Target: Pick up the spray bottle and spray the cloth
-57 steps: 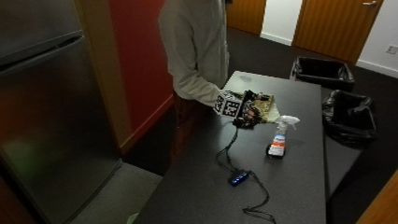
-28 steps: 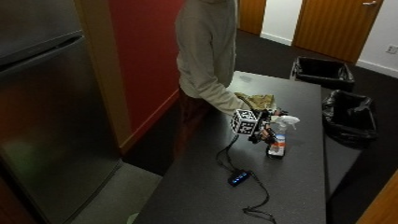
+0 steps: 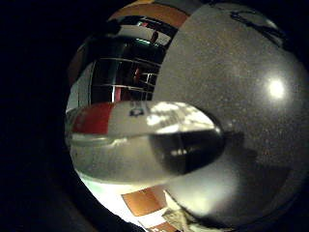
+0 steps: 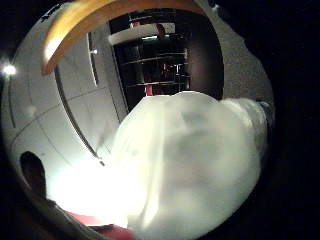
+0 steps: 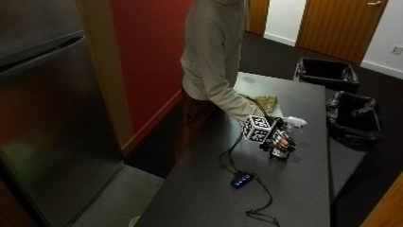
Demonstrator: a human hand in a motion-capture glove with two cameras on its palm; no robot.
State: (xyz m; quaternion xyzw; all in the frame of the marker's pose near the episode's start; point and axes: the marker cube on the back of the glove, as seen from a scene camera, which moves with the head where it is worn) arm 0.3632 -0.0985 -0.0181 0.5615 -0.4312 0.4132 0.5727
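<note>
In the outside view, a spray bottle [image 5: 294,122] with a white trigger head and an orange label stands on the dark table [image 5: 296,189]. My gloved right hand [image 5: 277,141] grips its body from the person's side, fingers curled round it. A tan patterned cloth [image 5: 265,101] lies flat on the table just beyond, towards the person. The bottle's clear body and red label [image 3: 140,140] sit close in the little finger side palm view, above the grey tabletop [image 3: 251,72]. The white spray head [image 4: 190,170] fills the thumb side palm view. Whether the bottle's base touches the table is unclear.
Two black bins [image 5: 326,73] [image 5: 354,118] stand on the floor past the table's far edge. A steel fridge [image 5: 50,118] and a red wall [image 5: 148,56] are on the person's side. The person's torso [image 5: 211,52] is close to the table's corner.
My right hand has moved from over the cloth across to the spray bottle and has wrapped round it. The bottle stays in the same spot.
</note>
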